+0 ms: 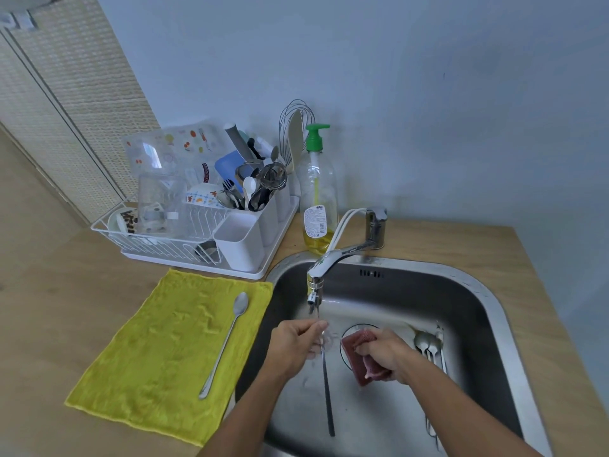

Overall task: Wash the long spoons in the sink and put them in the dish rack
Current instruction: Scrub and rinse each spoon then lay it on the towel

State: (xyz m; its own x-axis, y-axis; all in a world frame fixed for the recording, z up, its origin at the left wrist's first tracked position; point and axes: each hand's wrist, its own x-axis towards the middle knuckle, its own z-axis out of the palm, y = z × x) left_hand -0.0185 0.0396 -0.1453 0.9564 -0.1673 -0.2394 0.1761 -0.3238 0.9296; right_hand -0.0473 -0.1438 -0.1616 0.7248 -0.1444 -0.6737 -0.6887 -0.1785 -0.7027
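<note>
My left hand (295, 346) grips a long spoon (327, 390) by its bowl end under the running tap (314, 293), and the handle points down toward me inside the steel sink (487, 311). My right hand (385, 356) is closed on a dark red sponge (357, 349) just right of that spoon, over the drain. Several more long spoons (428, 346) lie along the sink's right side. Another long spoon (227, 341) rests on the yellow cloth (158, 351) left of the sink. The white dish rack (197, 239) stands behind the cloth.
The rack holds cups, a clear container and a white cutlery holder (242, 240) full of utensils. A green-capped soap bottle (318, 192) stands behind the sink by the tap lever (375, 225). Wooden counter (543, 291) surrounds the sink.
</note>
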